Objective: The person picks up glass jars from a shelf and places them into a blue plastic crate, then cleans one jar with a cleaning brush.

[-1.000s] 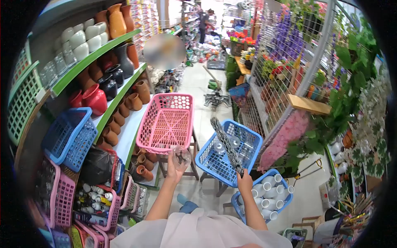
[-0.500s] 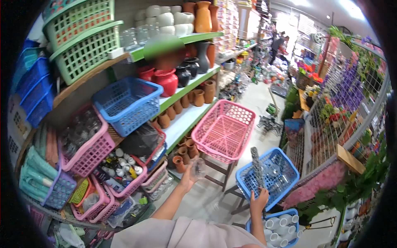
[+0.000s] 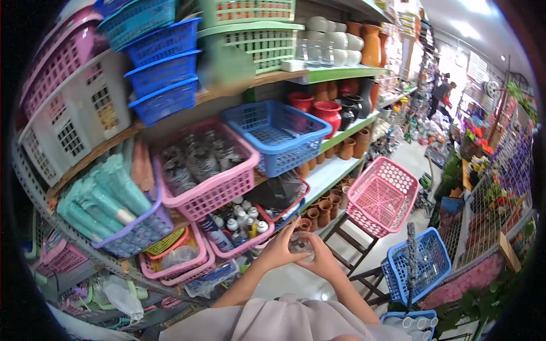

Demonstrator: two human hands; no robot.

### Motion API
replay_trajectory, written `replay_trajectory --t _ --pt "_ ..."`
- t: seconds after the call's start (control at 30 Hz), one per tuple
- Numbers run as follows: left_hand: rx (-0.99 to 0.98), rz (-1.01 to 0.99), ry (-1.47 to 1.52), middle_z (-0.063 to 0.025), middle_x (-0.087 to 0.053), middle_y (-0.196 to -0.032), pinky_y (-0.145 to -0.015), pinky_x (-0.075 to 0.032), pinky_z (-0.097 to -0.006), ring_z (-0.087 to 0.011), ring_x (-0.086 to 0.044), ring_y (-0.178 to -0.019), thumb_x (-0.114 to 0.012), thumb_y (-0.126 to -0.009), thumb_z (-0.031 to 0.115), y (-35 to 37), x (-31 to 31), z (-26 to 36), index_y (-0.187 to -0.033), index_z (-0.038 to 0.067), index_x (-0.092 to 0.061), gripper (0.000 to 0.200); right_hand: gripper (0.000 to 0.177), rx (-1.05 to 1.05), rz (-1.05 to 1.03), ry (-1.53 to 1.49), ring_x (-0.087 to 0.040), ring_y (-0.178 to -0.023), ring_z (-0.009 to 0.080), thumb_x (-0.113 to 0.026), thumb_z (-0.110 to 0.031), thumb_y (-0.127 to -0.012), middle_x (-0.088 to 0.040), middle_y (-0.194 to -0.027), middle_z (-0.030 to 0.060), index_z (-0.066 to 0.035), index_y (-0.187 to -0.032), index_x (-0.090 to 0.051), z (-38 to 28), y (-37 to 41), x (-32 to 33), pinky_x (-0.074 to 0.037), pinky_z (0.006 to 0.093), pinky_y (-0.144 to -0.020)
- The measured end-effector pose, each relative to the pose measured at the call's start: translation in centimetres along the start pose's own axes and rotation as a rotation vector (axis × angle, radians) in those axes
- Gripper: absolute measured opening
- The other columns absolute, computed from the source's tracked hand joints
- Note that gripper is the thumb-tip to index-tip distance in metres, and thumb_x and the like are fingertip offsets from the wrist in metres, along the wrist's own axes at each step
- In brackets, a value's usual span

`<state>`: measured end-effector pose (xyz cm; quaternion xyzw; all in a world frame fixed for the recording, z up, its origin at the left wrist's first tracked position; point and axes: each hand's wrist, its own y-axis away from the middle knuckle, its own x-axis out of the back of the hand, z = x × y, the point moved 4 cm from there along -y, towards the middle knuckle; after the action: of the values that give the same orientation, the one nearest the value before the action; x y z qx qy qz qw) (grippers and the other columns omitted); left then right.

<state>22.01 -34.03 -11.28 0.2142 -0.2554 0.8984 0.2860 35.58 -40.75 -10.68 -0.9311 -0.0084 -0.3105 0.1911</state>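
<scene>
A small clear glass container [image 3: 300, 245], perhaps a jar or vase, is held in front of my body. My left hand [image 3: 278, 248] curls round its left side, and my right hand [image 3: 321, 258] closes on it from the right. Fingers cover part of the glass, so its full shape is hidden. To the right, a grey fluffy duster [image 3: 411, 256] stands upright and apart from both hands. Behind the duster is a blue basket [image 3: 438, 273] with clear glassware in it.
An empty-looking pink basket [image 3: 378, 227] rests on a dark stool. Left shelves bear a blue basket [image 3: 293, 162], a pink basket [image 3: 219, 196] of dark glassware and a purple basket [image 3: 133, 238]. A lower blue basket [image 3: 435, 315] has white cups. A person [image 3: 442, 94] is far down the aisle.
My right hand has let go of the duster and moved left onto the glass container beside my left hand. The view has turned left, showing more of the shelves.
</scene>
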Motion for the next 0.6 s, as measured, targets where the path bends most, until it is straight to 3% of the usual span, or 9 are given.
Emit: replay_trajectory --t 0.1,0.13,0.17,0.27,0.4,0.6 --pt "0.047 0.036 -0.228 -0.0178 -0.041 -0.141 -0.104 -0.039 -0.0416 -0.0334 -0.043 -0.129 -0.08 -0.068 0.04 2.1 4.5 0.7 -0.148 0.008 -0.025 0.102 0.073 0.026 0.009 -0.017 -0.056 -0.11 0.0285 -0.08 -0.014 -0.065 -0.056 -0.117 0.013 -0.004 -0.127 -0.044 -1.9 -2.1 -3.6 -0.046 0.0376 -0.091" --pt "0.017 0.098 -0.204 -0.0173 -0.041 -0.14 -0.104 -0.038 -0.0423 -0.0347 -0.044 -0.127 -0.079 -0.069 0.038 2.8 5.9 0.6 -0.144 0.009 -0.036 0.091 0.071 0.036 0.021 -0.04 -0.055 -0.11 0.03 -0.08 -0.014 -0.064 -0.056 -0.116 0.014 -0.003 -0.125 -0.045 -3.0 -2.6 -4.1 -0.045 0.0381 -0.092" --pt "0.018 0.11 -0.212 -0.0173 -0.041 -0.14 -0.104 -0.038 -0.0423 -0.0347 -0.044 -0.127 -0.079 -0.069 0.038 3.4 7.3 0.4 -0.144 0.009 -0.036 0.091 0.07 0.048 0.035 -0.062 -0.055 -0.11 0.0315 -0.08 -0.014 -0.064 -0.055 -0.114 0.0151 -0.003 -0.123 -0.046 -4.2 -3.4 -4.6 -0.045 0.0386 -0.093" --pt "-0.182 0.344 -0.336 -0.0163 -0.043 -0.139 -0.105 -0.036 -0.0462 -0.0363 -0.044 -0.125 -0.075 -0.075 0.032 5.5 13.4 2.6 -0.131 0.009 -0.052 0.066 0.076 0.034 0.175 -0.164 -0.056 -0.109 0.0241 -0.085 -0.016 -0.062 -0.055 -0.114 0.0136 0.0 -0.123 -0.044 -5.2 -5.5 -5.7 -0.044 0.0351 -0.093" --pt "-0.181 0.705 -0.625 -0.0128 -0.051 -0.131 -0.104 -0.035 -0.0479 -0.0369 -0.042 -0.125 -0.067 -0.079 0.017 8.1 19.9 3.3 -0.118 0.008 -0.061 0.04 0.08 0.154 0.287 -0.256 -0.053 -0.113 0.024 -0.086 -0.016 -0.063 -0.052 -0.119 0.0146 0.001 -0.126 -0.04 -7.9 -9.9 -5.5 -0.042 0.0374 -0.098" --pt "0.016 0.689 -0.971 -0.0074 -0.047 -0.136 -0.104 -0.029 -0.0463 -0.026 -0.04 -0.129 -0.065 -0.079 0.025 9.2 22.0 1.7 -0.13 0.01 -0.05 0.055 0.069 0.37 0.211 -0.255 -0.053 -0.114 0.0253 -0.084 -0.022 -0.068 -0.053 -0.118 0.0163 0.001 -0.118 -0.042 -14.1 -19.2 -6.5 -0.04 0.0378 -0.1"
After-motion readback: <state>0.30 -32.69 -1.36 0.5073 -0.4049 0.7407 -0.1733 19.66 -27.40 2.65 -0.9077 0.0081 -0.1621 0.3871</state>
